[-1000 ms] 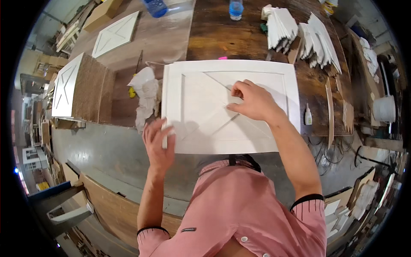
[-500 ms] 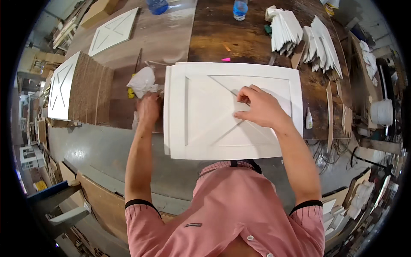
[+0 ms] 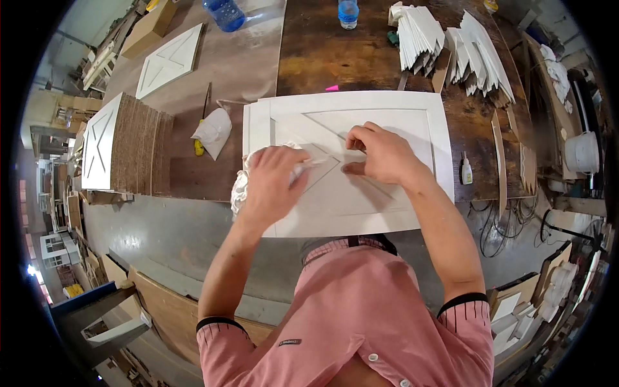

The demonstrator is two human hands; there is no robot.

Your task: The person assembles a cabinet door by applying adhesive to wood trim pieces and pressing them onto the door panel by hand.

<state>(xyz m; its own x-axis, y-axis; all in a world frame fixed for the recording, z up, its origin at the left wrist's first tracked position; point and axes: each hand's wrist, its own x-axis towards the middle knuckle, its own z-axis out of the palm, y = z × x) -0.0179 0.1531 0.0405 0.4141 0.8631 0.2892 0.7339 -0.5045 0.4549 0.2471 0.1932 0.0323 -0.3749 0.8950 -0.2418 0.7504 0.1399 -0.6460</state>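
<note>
A white rectangular panel (image 3: 322, 205) with raised frame strips and an X pattern lies flat in front of me on the table's near edge; at least one more board shows under its left side. My left hand (image 3: 274, 180) is closed on a bunched white cloth (image 3: 239, 192), above the panel's left part. Over the panel's middle, my right hand (image 3: 380, 155) has its fingers curled and its thumb apart, with nothing seen between them. Whether its fingertips touch the panel I cannot tell.
On the left stand a stack of panels (image 3: 142, 148), a white bag (image 3: 216, 129) and a yellow-handled tool (image 3: 198, 148). A glue bottle (image 3: 466, 170) is right of the panel. White strips (image 3: 419, 39) and water bottles (image 3: 348, 14) are farther back.
My left hand has come from beside the white bag to the right, over the panel, bringing the white cloth. My right hand has moved slightly left and stays over the panel's middle.
</note>
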